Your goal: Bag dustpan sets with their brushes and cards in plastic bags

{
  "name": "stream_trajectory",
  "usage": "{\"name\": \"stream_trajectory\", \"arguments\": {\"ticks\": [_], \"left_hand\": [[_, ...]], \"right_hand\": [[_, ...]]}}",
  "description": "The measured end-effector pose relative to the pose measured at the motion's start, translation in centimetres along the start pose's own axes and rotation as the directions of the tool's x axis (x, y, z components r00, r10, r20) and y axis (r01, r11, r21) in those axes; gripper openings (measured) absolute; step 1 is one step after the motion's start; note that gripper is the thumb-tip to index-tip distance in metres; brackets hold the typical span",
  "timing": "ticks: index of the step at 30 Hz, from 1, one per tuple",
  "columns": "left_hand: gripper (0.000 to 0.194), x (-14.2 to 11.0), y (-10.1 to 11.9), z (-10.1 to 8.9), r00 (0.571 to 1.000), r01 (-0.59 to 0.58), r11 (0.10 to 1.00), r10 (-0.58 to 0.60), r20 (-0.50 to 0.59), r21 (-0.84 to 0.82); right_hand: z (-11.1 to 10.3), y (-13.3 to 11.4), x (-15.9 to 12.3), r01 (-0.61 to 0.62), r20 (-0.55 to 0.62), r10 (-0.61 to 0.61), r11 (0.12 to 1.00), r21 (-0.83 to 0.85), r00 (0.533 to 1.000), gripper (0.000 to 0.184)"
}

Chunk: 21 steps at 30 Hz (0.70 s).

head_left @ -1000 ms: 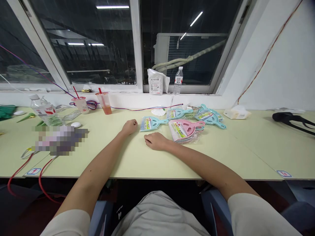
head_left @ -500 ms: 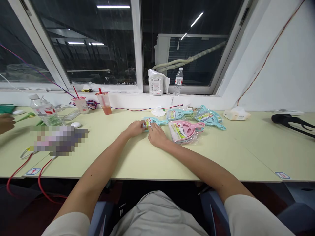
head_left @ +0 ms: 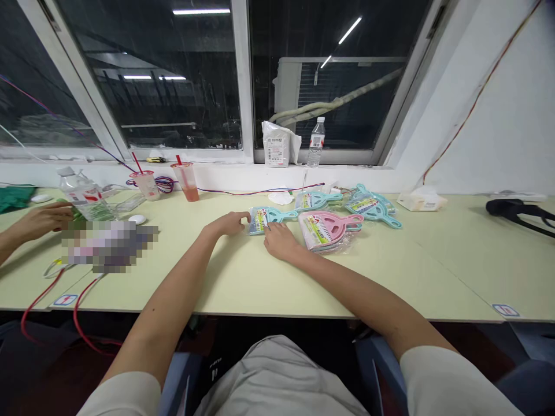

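Observation:
A small light-blue dustpan set point(head_left: 262, 221) in clear plastic with a printed label lies on the table before me, its handle pointing right. At the left edge of its wrapper is my left hand point(head_left: 230, 224), fingers bent and apart, with nothing seen in its grasp. My right hand point(head_left: 281, 240) rests palm down, fingers stretched out onto the near edge of the same pack. Close by on the right lies a pink dustpan set point(head_left: 325, 229), with more handles beneath it. Behind are another blue dustpan set point(head_left: 318, 200) and blue packs point(head_left: 373, 205) overlapping each other.
A co-worker's hand point(head_left: 45, 219) is at the far left beside a large bottle point(head_left: 87, 196). Two drink cups point(head_left: 186, 182) with red straws stand near the wall. A tissue pack point(head_left: 421, 200) and a black strap-like object point(head_left: 514, 211) lie right. A water bottle point(head_left: 316, 143) stands on the sill.
My left hand has drawn back leftward from the pack, uncovering its label. My right hand stays near its front edge. The co-worker's hand has come further into view.

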<state>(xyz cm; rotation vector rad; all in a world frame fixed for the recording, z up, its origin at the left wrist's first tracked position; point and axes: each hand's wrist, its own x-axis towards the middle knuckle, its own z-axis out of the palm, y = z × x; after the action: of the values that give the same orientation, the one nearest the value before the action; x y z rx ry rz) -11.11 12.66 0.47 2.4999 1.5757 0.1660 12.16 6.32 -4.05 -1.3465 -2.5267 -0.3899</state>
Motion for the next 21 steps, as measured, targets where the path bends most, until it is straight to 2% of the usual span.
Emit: {"name": "stream_trajectory", "arguments": {"ticks": [5, 8, 10, 13, 18, 19, 21], "left_hand": [[0.052, 0.0, -0.3, -0.4, 0.995, 0.024, 1.0, -0.024, 0.099, 0.0], [0.064, 0.6, -0.7, -0.2, 0.989, 0.054, 0.998, -0.056, 0.137, 0.019], [0.072, 0.9, -1.1, 0.1, 0.986, 0.072, 0.997, -0.076, 0.149, 0.033], [0.074, 1.3, -1.8, 0.6, 0.982, 0.111, 0.992, -0.119, 0.145, 0.058], [0.061, 1.2, -2.1, 0.8, 0.977, 0.196, 0.978, -0.2, 0.067, 0.068], [0.053, 1.3, -1.9, 0.8, 0.975, 0.219, 0.973, -0.222, 0.026, 0.073], [0.038, 1.4, -1.5, 1.2, 0.961, 0.26, 0.96, -0.246, -0.129, 0.106]], "right_hand": [[0.0, 0.0, 0.0, -0.013, 0.014, 0.013, 1.0, -0.018, 1.0, 0.039], [0.1, -0.1, 0.1, -0.018, 0.026, 0.019, 0.999, -0.026, 0.999, 0.04], [0.3, -0.1, 0.2, -0.017, 0.021, 0.018, 0.999, -0.03, 1.0, 0.041], [0.5, -0.2, 0.2, -0.015, 0.0, 0.015, 0.999, -0.032, 1.0, 0.04], [0.2, 0.0, 0.0, 0.0, -0.009, 0.0, 0.999, -0.037, 1.0, 0.039], [0.0, 0.1, -0.2, 0.014, -0.009, -0.014, 0.999, -0.035, 1.0, 0.039], [-0.4, 0.1, -0.4, 0.048, -0.006, -0.048, 0.998, -0.033, 0.999, 0.037]]}}
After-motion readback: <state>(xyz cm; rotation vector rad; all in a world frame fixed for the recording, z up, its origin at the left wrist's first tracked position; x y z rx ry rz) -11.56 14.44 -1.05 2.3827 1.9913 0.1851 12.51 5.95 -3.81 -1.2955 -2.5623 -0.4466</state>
